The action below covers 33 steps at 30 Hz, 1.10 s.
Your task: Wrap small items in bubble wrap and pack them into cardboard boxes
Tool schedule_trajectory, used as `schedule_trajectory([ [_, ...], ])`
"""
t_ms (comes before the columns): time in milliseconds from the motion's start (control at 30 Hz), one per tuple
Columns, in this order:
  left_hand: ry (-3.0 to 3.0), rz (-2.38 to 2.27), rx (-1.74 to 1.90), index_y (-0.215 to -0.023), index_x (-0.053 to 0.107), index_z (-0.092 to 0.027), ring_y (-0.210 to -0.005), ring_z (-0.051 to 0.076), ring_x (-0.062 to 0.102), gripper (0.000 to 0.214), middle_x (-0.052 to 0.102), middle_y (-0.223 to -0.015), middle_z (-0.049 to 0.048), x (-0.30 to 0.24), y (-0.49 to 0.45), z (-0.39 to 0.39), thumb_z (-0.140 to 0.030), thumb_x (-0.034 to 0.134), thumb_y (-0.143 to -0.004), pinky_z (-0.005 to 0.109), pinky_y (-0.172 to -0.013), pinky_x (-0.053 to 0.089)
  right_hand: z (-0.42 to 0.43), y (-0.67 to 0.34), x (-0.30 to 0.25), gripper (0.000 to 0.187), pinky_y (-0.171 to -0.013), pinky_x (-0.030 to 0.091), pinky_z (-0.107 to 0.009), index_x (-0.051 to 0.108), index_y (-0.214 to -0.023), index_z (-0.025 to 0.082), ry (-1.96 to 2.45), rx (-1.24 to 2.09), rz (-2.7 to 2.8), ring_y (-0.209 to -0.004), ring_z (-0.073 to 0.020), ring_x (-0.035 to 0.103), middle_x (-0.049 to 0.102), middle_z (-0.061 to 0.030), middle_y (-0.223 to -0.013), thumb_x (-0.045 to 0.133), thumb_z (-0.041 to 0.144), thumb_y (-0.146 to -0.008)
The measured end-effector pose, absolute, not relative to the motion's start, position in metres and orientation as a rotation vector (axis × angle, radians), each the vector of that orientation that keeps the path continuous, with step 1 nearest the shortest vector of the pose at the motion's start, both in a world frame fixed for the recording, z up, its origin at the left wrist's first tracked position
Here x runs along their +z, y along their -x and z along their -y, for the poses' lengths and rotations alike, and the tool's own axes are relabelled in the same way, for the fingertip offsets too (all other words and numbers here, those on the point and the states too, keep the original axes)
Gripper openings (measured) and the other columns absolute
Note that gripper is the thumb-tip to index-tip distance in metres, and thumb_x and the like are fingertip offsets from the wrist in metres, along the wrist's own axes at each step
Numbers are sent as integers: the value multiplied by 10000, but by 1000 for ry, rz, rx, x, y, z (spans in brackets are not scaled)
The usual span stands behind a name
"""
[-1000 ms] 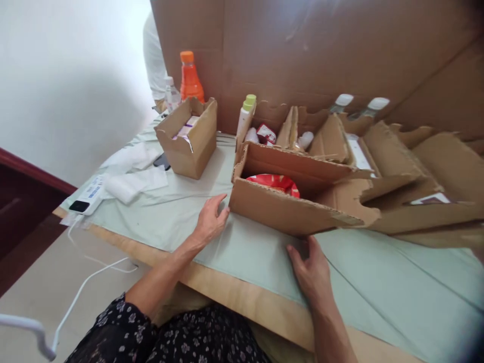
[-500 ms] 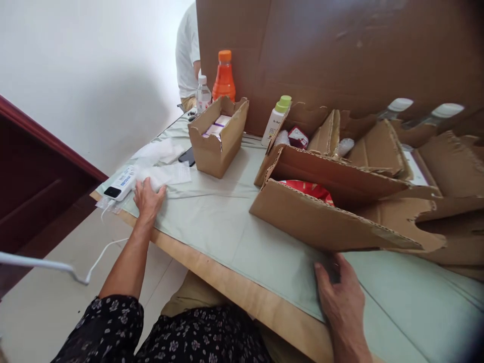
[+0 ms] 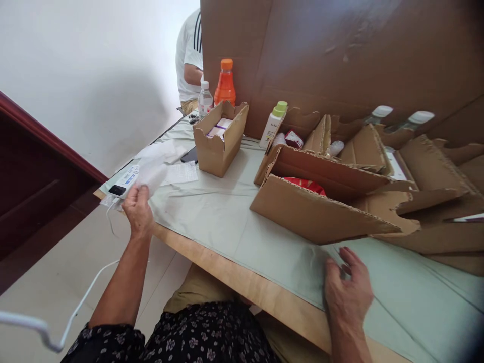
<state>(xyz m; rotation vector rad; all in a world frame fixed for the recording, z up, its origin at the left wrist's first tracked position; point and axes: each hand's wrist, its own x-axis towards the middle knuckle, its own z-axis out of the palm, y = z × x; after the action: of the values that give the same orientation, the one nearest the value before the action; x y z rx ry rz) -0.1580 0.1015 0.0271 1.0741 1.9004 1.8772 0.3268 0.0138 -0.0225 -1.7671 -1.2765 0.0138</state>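
your left hand [image 3: 139, 209] has its grip pinched on some thin white wrap [image 3: 152, 174] by the desk's [image 3: 215, 212] left corner, right hand [image 3: 348, 287] kinda loosely spread near the front edge, just off the cardboard box [image 3: 321, 214]

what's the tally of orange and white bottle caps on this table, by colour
Orange cap: 1
White caps: 3
Total: 4
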Motion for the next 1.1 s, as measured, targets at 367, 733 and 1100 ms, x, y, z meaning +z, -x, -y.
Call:
schedule_trajectory([
  [367, -1315, -912, 759, -1014, 788, -161, -900, 216, 685, 352, 773, -934, 57, 46, 16, -44, -466, 686, -871, 302, -828, 520, 26, -255, 33, 779, -968, 566, -445, 586, -1434, 250, 1312, 1066, 1283, -1225, -306, 663, 662, -145, -1404, 686, 722, -823],
  [733, -1433, -866, 837, -1444, 582, -221, -1446, 355, 489, 699, 569, -1536, 139, 34, -42, -64, -413, 737, -790, 537, -1202, 367, -2, -243, 60, 249, -629, 497, -254, 772, -833, 217, 1350, 642, 922, -675, -133, 590, 692, 14, -723, 714, 455, -879],
  [1100, -1815, -675, 326, -904, 731, -179, -854, 218, 671, 170, 719, -907, 21, 54, -61, -81, -319, 662, -837, 320, -799, 520, 4, -272, 142, 89, -597, 522, -242, 768, -854, 250, 1106, 385, 1027, -657, -109, 625, 705, 35, -793, 757, 331, -889],
])
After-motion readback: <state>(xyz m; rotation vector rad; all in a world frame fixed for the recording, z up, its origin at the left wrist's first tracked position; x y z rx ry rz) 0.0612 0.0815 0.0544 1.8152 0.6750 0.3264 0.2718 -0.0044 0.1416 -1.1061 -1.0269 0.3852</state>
